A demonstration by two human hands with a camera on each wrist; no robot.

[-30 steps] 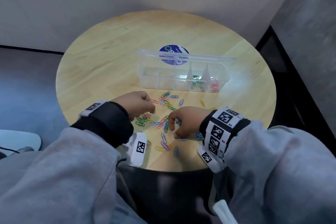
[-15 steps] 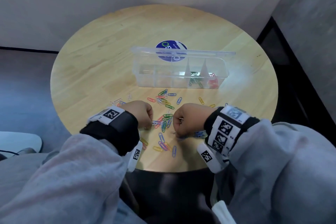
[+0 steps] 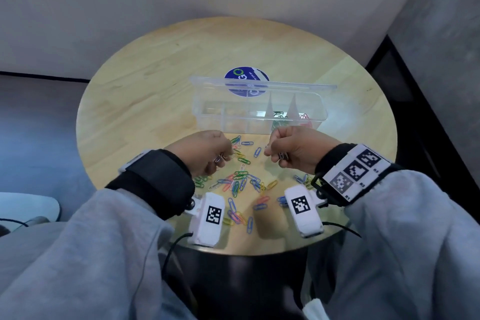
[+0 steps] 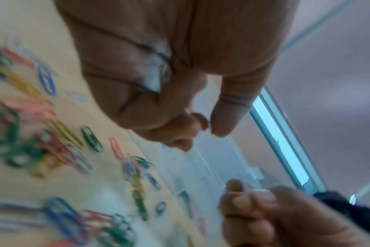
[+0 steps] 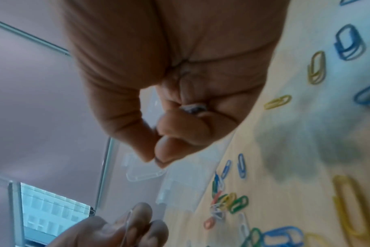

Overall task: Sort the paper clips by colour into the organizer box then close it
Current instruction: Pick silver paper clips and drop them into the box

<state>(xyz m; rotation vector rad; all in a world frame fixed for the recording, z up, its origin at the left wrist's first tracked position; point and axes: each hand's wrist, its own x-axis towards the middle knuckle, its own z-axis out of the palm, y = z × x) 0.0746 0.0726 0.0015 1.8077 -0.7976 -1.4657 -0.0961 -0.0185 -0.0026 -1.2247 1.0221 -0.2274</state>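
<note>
- Head view: soft, even indoor light; desk [image 3: 155, 101] evenly lit, a pale sheen along its near rim.
- Faint soft shadows lie under both wrists on the wood.
- Clear organizer box [image 3: 259, 109] catches small white glints on its walls.
- Wide-angle bending: wall lines and the desk's round edge curve toward the frame borders.
- Left wrist view: heavy smear; paper clips [image 4: 91, 140] streaked, left hand [image 4: 169, 70] soft.
- Right wrist view: sharper on the clips, right hand [image 5: 175, 83] blurred; a grey blotch on the wood, possibly shadow.

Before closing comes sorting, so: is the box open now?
Open: the box's lid stands up behind its compartments.
</note>
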